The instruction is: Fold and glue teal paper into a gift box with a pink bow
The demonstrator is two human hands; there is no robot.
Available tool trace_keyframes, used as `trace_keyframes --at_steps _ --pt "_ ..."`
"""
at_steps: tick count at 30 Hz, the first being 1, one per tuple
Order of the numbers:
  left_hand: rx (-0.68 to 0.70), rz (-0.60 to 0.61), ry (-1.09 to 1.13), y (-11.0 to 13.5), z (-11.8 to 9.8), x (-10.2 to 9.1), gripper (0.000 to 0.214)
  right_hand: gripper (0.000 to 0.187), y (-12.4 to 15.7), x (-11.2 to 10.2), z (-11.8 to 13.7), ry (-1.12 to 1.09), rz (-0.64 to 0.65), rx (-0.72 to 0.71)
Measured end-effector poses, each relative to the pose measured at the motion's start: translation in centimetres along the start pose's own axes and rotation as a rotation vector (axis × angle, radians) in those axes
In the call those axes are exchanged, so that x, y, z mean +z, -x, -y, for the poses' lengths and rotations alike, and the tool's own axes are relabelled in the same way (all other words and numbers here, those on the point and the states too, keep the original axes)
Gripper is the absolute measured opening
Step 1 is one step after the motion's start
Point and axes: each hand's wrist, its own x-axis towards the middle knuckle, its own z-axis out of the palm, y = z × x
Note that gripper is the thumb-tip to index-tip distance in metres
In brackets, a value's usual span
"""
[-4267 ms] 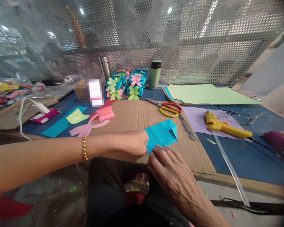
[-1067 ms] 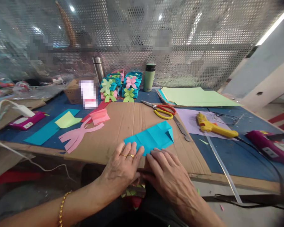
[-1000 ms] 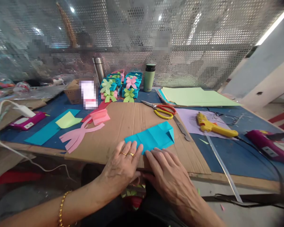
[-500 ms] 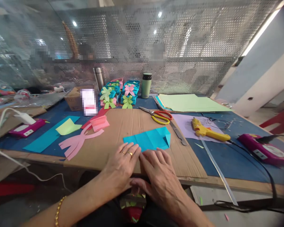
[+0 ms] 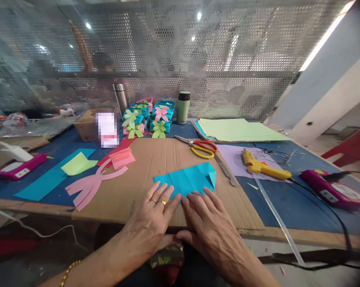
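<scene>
A folded blue paper sheet (image 5: pixel 189 179) lies on a brown cardboard mat (image 5: pixel 144 167) in front of me. My left hand (image 5: pixel 151 215) lies flat with spread fingers, their tips on the sheet's near left edge; two gold rings show on it. My right hand (image 5: pixel 211 223) also lies flat with fingers stretched out, pressing the sheet's near right edge. The sheet's far right corner is folded into a small triangle. Neither hand grips anything.
Red-and-yellow scissors (image 5: pixel 202 146), a blade (image 5: pixel 224 169), a yellow glue gun (image 5: pixel 262 166) with a long glue stick (image 5: pixel 277 219), a purple device (image 5: pixel 337 190), green paper stack (image 5: pixel 242 129), pink cut paper (image 5: pixel 91 183), finished blue boxes (image 5: pixel 147 117), two flasks (image 5: pixel 182 107).
Over four seconds my left hand went from a closed pinch at the sheet's left end to lying flat. In the last second both hands stay pressed on the near edge; the camera shifted slightly.
</scene>
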Motion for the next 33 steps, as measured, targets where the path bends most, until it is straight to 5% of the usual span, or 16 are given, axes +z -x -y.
trace_keyframes --at_steps 4,7,12,21,27,33 --pt "0.042 0.006 -0.018 -0.2 0.8 -0.8 0.087 0.030 0.3 -1.9 -2.4 -0.087 -0.007 0.016" --pt "0.037 0.007 0.048 -0.1 2.4 -2.0 0.078 0.026 0.7 -2.9 -4.3 0.017 -0.046 0.072" --pt "-0.008 0.006 0.097 0.0 3.9 -2.7 0.079 0.034 0.7 -2.5 -4.8 0.061 0.137 0.093" --pt "0.042 0.001 0.008 1.0 3.2 -1.5 0.081 0.050 -0.4 -1.8 -4.1 0.230 0.186 0.011" --pt "0.081 -0.013 -0.030 1.6 3.3 -0.3 0.111 0.053 -1.0 -2.0 -3.8 0.209 0.242 0.030" --pt "0.093 0.042 -0.057 1.4 3.3 -0.7 0.103 0.051 -0.8 -1.5 -4.0 0.198 0.261 0.039"
